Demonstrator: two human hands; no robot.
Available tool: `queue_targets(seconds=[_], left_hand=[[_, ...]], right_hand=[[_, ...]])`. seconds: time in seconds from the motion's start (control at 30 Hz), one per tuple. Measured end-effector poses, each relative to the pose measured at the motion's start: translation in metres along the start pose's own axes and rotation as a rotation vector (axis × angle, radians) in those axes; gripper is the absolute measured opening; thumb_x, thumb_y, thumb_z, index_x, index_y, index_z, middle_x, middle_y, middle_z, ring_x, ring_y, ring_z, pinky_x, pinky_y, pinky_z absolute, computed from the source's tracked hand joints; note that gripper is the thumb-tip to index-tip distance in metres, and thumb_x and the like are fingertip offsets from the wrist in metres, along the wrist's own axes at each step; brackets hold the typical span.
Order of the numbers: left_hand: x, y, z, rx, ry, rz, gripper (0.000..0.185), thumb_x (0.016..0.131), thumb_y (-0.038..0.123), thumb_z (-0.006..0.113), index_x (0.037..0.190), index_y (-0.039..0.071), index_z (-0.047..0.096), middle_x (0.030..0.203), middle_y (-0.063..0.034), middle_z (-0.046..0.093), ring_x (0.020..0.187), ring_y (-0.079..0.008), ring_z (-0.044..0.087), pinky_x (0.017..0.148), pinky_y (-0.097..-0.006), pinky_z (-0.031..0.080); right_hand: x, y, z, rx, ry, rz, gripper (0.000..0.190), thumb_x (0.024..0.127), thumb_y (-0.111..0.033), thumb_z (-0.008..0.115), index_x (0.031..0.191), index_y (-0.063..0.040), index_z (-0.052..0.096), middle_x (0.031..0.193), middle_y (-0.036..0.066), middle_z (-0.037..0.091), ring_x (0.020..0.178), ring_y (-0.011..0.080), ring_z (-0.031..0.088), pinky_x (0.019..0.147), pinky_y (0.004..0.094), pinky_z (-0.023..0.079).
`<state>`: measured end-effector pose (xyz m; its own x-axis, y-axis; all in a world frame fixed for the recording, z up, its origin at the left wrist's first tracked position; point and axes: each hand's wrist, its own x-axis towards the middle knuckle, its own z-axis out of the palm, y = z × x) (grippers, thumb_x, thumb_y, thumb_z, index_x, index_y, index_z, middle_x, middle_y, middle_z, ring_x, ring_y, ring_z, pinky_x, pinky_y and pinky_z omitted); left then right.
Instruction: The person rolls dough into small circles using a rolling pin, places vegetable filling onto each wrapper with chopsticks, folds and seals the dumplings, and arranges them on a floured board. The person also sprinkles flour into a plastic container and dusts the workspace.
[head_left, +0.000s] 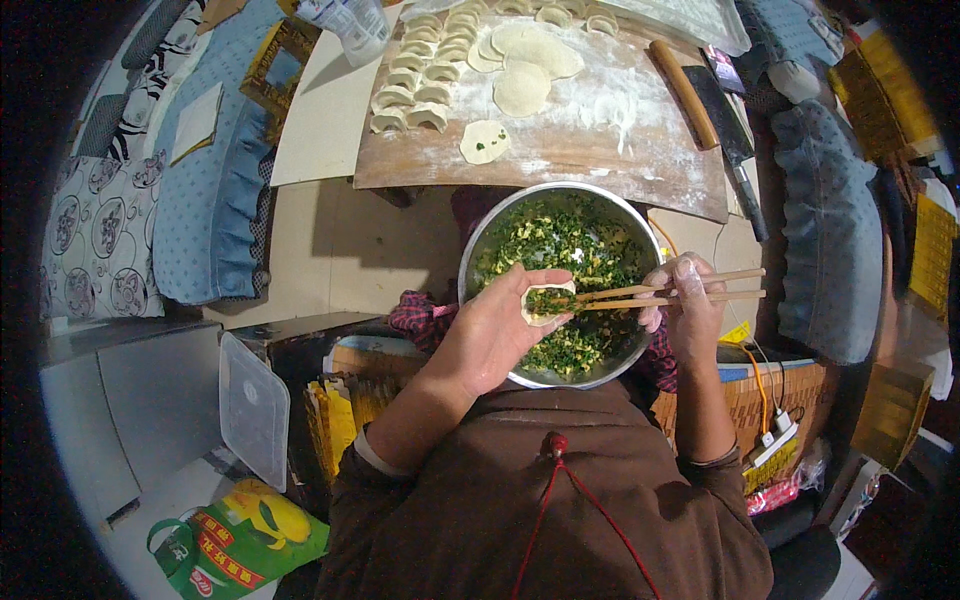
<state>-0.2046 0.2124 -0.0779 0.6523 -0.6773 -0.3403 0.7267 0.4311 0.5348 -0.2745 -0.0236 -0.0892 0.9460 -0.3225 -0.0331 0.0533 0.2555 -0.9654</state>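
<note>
My left hand (491, 326) holds a round dough wrapper (534, 318) cupped over the left part of a metal bowl (470, 259). Green and yellow chopped filling (551, 301) lies on the wrapper. A pair of wooden chopsticks (637, 297) is gripped in my right hand (686, 292), which is dusted with flour, at the bowl's right rim; their tips touch the filling on the wrapper. More chopped filling (562, 232) is in the bowl. Beyond it, a single wrapper (485, 142) with a few green bits lies near the edge of a floured wooden board (600, 180).
Rows of folded dumplings (431, 93) stand at the board's left, beside overlapping wrappers (523, 88). A rolling pin (684, 96) and a dark-bladed knife (721, 120) lie at the right. A clear plastic container (352, 30) stands at the upper left, a metal tray (697, 19) at the back right.
</note>
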Motion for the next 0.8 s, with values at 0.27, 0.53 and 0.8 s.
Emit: queue_targets(seconds=[0.27, 0.53, 0.8], left_hand=[[-0.001, -0.004, -0.002, -0.040, -0.051, 0.016, 0.043, 0.109, 0.030, 0.035, 0.131, -0.005, 0.046, 0.137, -0.0217, 0.050, 0.133, -0.0305, 0.045, 0.115, -0.0532, 0.034], [-0.002, -0.002, -0.001, -0.033, -0.052, 0.038, 0.045, 0.109, 0.030, 0.036, 0.132, -0.007, 0.046, 0.139, -0.0207, 0.049, 0.132, -0.0306, 0.046, 0.115, -0.0523, 0.035], [-0.001, 0.002, -0.001, -0.037, -0.061, 0.057, 0.047, 0.108, 0.031, 0.036, 0.132, -0.008, 0.048, 0.135, -0.0189, 0.051, 0.129, -0.0294, 0.047, 0.115, -0.0490, 0.036]], right_hand=[[0.006, 0.008, 0.001, 0.017, 0.022, 0.000, 0.038, 0.103, -0.031, 0.052, 0.088, 0.003, 0.060, 0.066, 0.017, 0.066, 0.047, 0.0184, 0.062, 0.040, 0.0272, 0.048], [0.007, 0.009, 0.000, 0.074, 0.031, -0.023, 0.040, 0.104, -0.033, 0.050, 0.086, 0.002, 0.059, 0.067, 0.015, 0.066, 0.045, 0.0166, 0.059, 0.038, 0.0258, 0.046], [0.005, 0.010, -0.019, 0.181, 0.239, 0.004, 0.040, 0.102, -0.035, 0.052, 0.083, 0.000, 0.059, 0.064, 0.013, 0.064, 0.044, 0.0142, 0.055, 0.039, 0.0249, 0.043]])
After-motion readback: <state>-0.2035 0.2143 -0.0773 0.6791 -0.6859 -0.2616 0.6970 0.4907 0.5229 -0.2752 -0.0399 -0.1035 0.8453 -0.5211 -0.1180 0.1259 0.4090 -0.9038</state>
